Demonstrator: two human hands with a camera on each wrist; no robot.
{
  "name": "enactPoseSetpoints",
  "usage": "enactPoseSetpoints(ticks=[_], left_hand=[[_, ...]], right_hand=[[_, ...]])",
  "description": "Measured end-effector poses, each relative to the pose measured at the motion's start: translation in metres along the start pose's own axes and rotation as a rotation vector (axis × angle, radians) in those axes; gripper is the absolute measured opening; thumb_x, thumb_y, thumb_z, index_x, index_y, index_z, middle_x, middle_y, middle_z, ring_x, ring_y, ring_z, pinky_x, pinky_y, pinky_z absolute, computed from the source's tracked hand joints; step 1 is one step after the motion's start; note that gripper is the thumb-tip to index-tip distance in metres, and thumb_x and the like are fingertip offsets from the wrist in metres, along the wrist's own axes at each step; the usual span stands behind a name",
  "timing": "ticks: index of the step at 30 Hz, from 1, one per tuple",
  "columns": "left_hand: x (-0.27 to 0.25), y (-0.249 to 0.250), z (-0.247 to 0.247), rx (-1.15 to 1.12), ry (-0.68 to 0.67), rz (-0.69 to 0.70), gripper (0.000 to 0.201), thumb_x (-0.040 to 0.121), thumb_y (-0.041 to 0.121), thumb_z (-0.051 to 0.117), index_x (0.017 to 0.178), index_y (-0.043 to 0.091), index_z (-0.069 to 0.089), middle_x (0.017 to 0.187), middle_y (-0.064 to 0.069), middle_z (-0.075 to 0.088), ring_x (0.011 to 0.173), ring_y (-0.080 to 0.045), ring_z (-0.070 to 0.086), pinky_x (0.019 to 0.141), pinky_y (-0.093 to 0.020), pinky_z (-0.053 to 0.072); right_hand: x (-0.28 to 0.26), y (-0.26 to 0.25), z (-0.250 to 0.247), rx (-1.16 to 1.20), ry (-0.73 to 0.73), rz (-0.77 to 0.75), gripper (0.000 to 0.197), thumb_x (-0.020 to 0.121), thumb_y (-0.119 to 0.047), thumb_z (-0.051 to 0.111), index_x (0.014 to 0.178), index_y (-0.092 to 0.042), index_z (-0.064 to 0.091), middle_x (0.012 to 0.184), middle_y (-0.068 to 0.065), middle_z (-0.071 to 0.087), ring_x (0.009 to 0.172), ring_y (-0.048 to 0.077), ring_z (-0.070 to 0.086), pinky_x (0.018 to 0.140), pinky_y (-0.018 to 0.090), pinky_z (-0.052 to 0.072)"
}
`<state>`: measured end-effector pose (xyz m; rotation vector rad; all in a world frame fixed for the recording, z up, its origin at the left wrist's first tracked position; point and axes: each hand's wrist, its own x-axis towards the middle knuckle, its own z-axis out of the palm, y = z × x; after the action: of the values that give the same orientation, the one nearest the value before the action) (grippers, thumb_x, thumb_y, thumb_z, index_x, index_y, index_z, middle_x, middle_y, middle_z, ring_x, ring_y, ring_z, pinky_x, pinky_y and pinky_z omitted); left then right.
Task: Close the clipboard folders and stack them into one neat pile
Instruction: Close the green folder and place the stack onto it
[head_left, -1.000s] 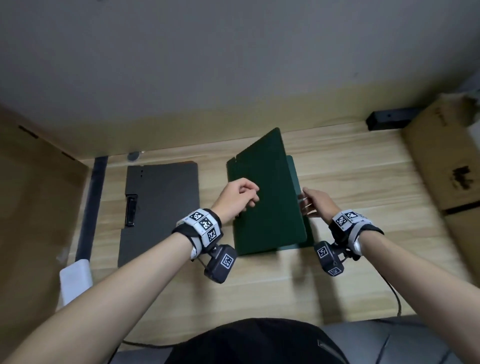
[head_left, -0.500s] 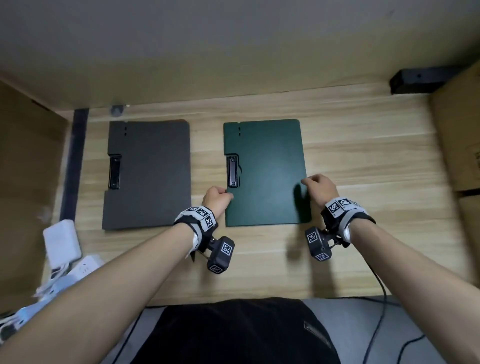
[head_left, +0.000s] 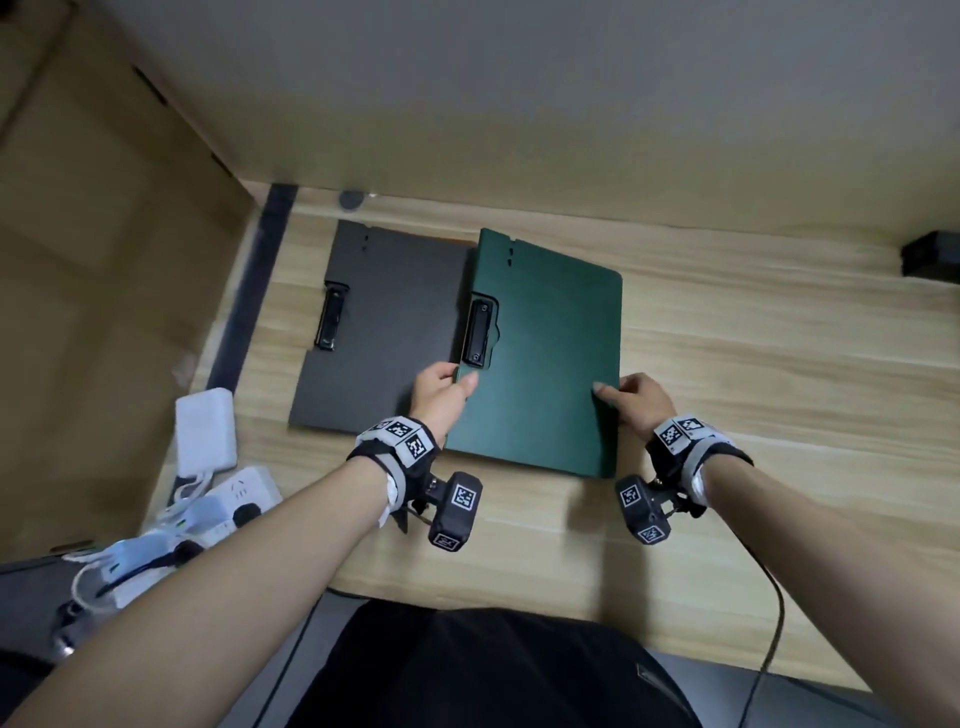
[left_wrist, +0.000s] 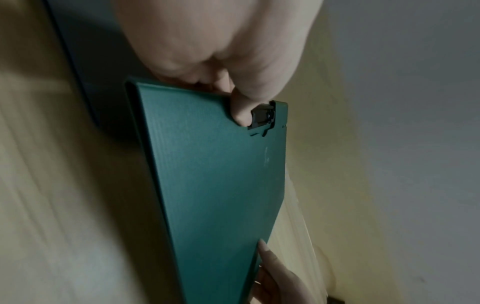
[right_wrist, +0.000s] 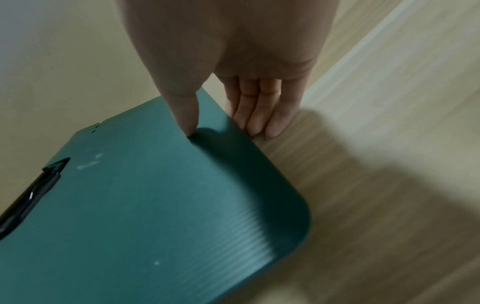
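Both folders closed. Green folder (head_left: 540, 353) lifted at its left edge and angled over the right edge of the grey folder (head_left: 379, 332), which lies flat on the bench (head_left: 753, 374). Left hand (head_left: 441, 395) pinching the green folder's left edge just below the black clip (head_left: 479, 335), thumb on top, fingers hidden beneath. Right hand (head_left: 636, 397) pinching the right edge, thumb on the cover; in the right wrist view, fingers (right_wrist: 255, 115) straight and together under the edge. Stacking step under way, not yet done: only a narrow overlap so far.

Risks, as judgement:
- Slipping from a light two-point pinch; smooth cover, grip near one end only, far end free to droop or swing.
- Catching the green folder's lower edge against the grey folder's clip (head_left: 331, 322) while sliding across, shoving the grey one toward the bench's left edge and the white adapters (head_left: 205, 431) there.
- Landing skewed: green folder now rotated against the grey, so a crooked pile unless squared before release.
- Clip stacked on clip, leaving the top folder rocking.
- Cover springing open if the left thumb lets go early.
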<state>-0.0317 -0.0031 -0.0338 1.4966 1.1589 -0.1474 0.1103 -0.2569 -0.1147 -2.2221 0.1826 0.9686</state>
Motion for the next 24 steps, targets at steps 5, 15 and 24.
enactPoseSetpoints(ticks=[5,15,24], left_hand=[[0.022,-0.005,-0.076,-0.075,0.052,0.032,0.047,0.090,0.020,0.068,0.132,0.007,0.054,0.133,-0.011,0.060,0.121,-0.023,0.057,0.107,-0.042,0.044],[0.059,-0.013,-0.175,-0.129,0.251,0.087,0.036,0.093,0.005,0.062,0.128,-0.003,0.058,0.107,0.005,0.060,0.101,-0.011,0.053,0.087,-0.020,0.039],[0.077,-0.023,-0.187,0.241,0.282,0.235,0.042,0.081,0.027,0.078,0.117,0.006,0.070,0.104,-0.006,0.063,0.095,-0.020,0.060,0.080,-0.023,0.043]], right_hand=[[-0.004,-0.056,0.047,0.012,-0.089,-0.074,0.081,0.040,-0.080,0.075,0.075,-0.008,0.060,0.088,0.018,0.072,0.088,0.039,0.069,0.080,0.054,0.057],[-0.038,-0.158,0.145,-0.110,-0.070,-0.154,0.038,0.077,-0.042,0.077,0.085,-0.007,0.065,0.091,0.011,0.071,0.087,0.030,0.067,0.083,0.041,0.056],[-0.031,-0.153,0.158,-0.170,-0.022,-0.083,0.035,0.080,-0.041,0.076,0.084,-0.008,0.064,0.082,0.007,0.067,0.079,0.026,0.063,0.072,0.032,0.050]])
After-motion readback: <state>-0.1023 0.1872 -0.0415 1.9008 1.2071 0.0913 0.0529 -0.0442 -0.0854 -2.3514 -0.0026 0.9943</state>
